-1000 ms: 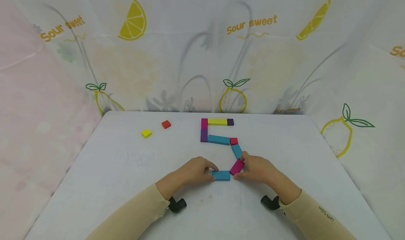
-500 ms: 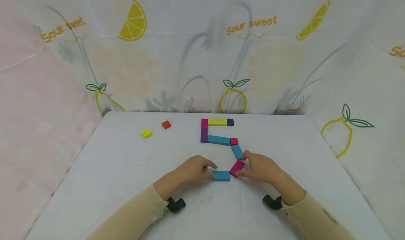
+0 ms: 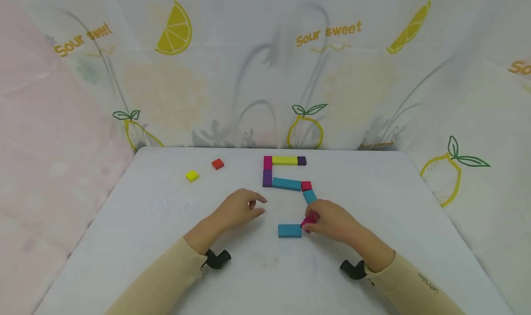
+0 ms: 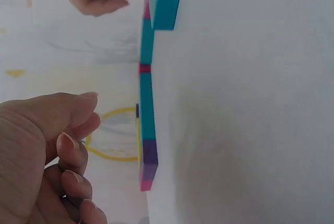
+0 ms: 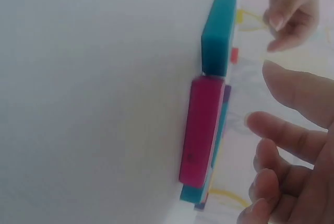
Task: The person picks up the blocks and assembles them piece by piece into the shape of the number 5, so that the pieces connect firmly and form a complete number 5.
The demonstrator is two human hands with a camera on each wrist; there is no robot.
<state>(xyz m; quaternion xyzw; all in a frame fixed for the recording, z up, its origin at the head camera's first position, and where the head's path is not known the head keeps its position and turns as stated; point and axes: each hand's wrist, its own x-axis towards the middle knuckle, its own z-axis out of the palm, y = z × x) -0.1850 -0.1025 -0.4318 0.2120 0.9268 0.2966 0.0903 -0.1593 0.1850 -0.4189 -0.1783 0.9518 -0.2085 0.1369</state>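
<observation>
My right hand (image 3: pixel 333 220) hovers by a magenta block (image 3: pixel 308 220), partly covering it in the head view. The right wrist view shows its thumb and fingers spread apart, with the magenta block (image 5: pixel 201 132) lying clear of them. One corner of that block meets a short blue block (image 3: pixel 289 231). My left hand (image 3: pixel 236 210) is in the air left of the blocks, thumb and forefinger apart, holding nothing. Above the magenta block, another blue block (image 3: pixel 309 196) slants up to a small red block (image 3: pixel 306 186); its lower end is hidden by the right hand.
A long blue block (image 3: pixel 286 184), a purple block (image 3: pixel 267 178), a magenta block (image 3: pixel 268 162), a long yellow block (image 3: pixel 285 161) and a dark purple block (image 3: pixel 302 161) continue the line. Loose yellow (image 3: pixel 192 175) and orange-red (image 3: pixel 217 163) blocks lie left on the white table (image 3: pixel 137 222).
My left hand has left the short blue block and moved up and to the left. My right hand has shifted slightly left over the magenta block. The blocks look almost unmoved.
</observation>
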